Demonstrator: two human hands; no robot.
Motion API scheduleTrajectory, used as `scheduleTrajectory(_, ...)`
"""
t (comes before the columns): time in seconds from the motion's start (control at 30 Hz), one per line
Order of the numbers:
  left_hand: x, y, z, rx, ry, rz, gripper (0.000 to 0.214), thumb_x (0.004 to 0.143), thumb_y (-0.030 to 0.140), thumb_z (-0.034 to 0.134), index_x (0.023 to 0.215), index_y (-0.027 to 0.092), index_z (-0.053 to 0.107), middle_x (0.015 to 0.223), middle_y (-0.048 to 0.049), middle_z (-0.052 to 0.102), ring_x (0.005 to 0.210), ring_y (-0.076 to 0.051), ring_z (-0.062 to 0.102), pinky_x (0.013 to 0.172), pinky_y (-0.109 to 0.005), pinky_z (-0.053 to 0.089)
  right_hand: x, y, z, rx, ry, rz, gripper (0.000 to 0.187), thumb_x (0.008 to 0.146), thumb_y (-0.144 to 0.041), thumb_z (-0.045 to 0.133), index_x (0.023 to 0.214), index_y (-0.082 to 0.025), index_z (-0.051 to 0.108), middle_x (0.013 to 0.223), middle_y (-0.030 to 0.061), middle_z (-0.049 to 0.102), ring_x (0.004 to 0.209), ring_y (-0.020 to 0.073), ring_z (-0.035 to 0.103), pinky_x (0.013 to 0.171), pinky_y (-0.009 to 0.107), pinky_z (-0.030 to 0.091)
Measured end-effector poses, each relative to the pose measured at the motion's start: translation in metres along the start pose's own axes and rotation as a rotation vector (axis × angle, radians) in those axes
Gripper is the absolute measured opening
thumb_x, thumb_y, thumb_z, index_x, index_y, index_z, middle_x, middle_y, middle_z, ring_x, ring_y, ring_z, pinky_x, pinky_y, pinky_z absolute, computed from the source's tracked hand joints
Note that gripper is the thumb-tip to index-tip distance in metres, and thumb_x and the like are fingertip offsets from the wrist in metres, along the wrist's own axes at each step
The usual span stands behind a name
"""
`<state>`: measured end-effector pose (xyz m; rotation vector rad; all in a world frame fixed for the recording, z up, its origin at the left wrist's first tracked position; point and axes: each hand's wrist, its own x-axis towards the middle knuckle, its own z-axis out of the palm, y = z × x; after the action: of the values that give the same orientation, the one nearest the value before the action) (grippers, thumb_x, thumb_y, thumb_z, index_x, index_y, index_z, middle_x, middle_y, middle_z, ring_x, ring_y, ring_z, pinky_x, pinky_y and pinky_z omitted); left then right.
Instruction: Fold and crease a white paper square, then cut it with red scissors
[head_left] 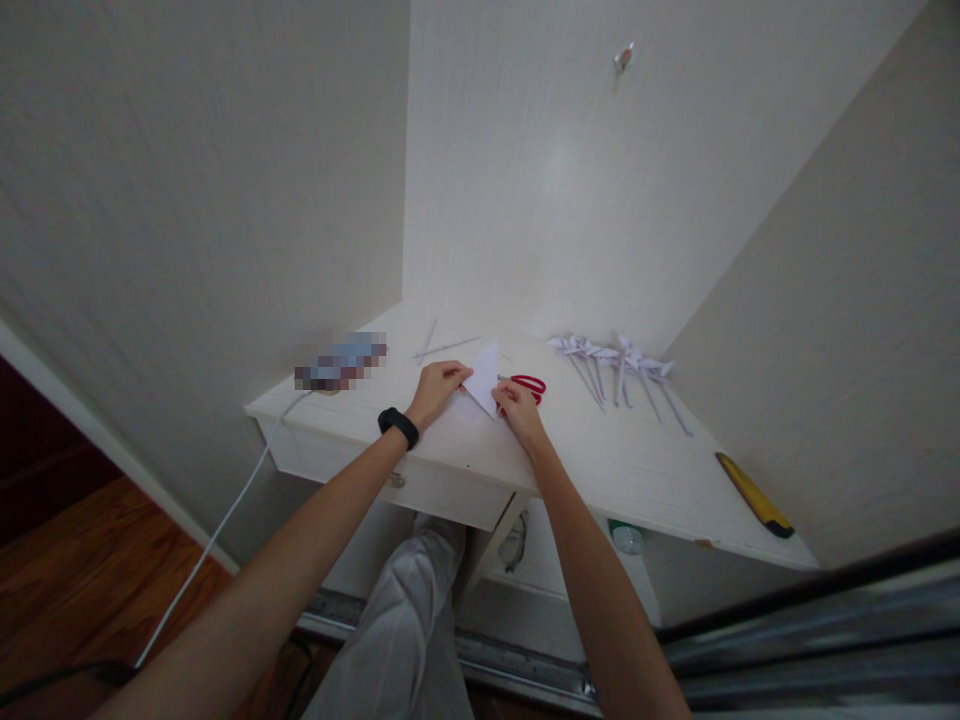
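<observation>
A white sheet of paper (484,376), folded or cut to a pointed shape, is held up just over the white desk between both my hands. My left hand (439,388), with a black band on its wrist, pinches the paper's left edge. On the opposite side my right hand (519,408) pinches its lower right corner. Red-handled scissors (531,384) lie right behind my right hand, their blades partly hidden by the paper. Two thin paper sticks (448,347) rest on the desk beyond my left hand.
Several paper pinwheels on sticks (619,358) lie along the back right of the desk (600,460). A yellow and black tool (754,494) is near the right edge. At left, a blurred-out device (341,362) has a white cable (217,535) running down. Walls enclose the desk.
</observation>
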<state>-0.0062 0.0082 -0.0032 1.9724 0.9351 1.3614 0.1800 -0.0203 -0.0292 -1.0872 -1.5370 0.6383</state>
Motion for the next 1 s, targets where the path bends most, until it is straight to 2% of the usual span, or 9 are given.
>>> scheduleTrajectory(0.23, -0.0015, 0.0043, 0.0016, 0.015, -0.056, -0.025, 0.026, 0.092, 0.032, 0.060, 0.110, 0.014, 0.062, 0.106, -0.0071, 0.066, 0.087, -0.019, 0.066, 0.076, -0.038, 0.057, -0.0007, -0.0010, -0.0032, -0.022, 0.092, -0.032, 0.023, 0.094, -0.033, 0.060, 0.107, -0.014, 0.063, 0.103, 0.0051, 0.066, 0.086, 0.0186, 0.067, 0.074, 0.036, 0.057)
scheduleTrajectory(0.43, 0.0003, 0.0023, -0.0020, -0.002, 0.022, -0.056, 0.028, 0.093, 0.032, 0.060, 0.113, 0.014, 0.061, 0.110, -0.0081, 0.065, 0.092, -0.020, 0.065, 0.079, -0.040, 0.056, -0.0003, 0.0014, 0.0013, 0.008, 0.038, 0.028, 0.023, 0.095, -0.030, 0.059, 0.110, -0.014, 0.062, 0.102, 0.0055, 0.066, 0.081, 0.0162, 0.066, 0.069, 0.033, 0.058)
scheduleTrajectory(0.7, 0.0009, 0.0019, -0.0045, -0.082, 0.092, -0.072, 0.027, 0.092, 0.032, 0.060, 0.113, 0.014, 0.061, 0.111, -0.0080, 0.065, 0.093, -0.021, 0.065, 0.079, -0.040, 0.056, 0.0015, 0.0031, 0.0013, 0.029, 0.044, 0.065, 0.022, 0.095, -0.031, 0.059, 0.110, -0.014, 0.062, 0.100, 0.0049, 0.066, 0.079, 0.0156, 0.066, 0.068, 0.032, 0.057)
scheduleTrajectory(1.0, -0.0013, 0.0063, -0.0012, -0.300, 0.087, -0.068, 0.029, 0.093, 0.034, 0.058, 0.114, 0.014, 0.061, 0.110, -0.0082, 0.065, 0.092, -0.020, 0.065, 0.078, -0.039, 0.057, 0.0001, 0.0030, -0.0028, 0.057, 0.078, 0.041, 0.021, 0.095, -0.031, 0.059, 0.107, -0.014, 0.062, 0.097, 0.0042, 0.066, 0.076, 0.0145, 0.065, 0.065, 0.030, 0.057)
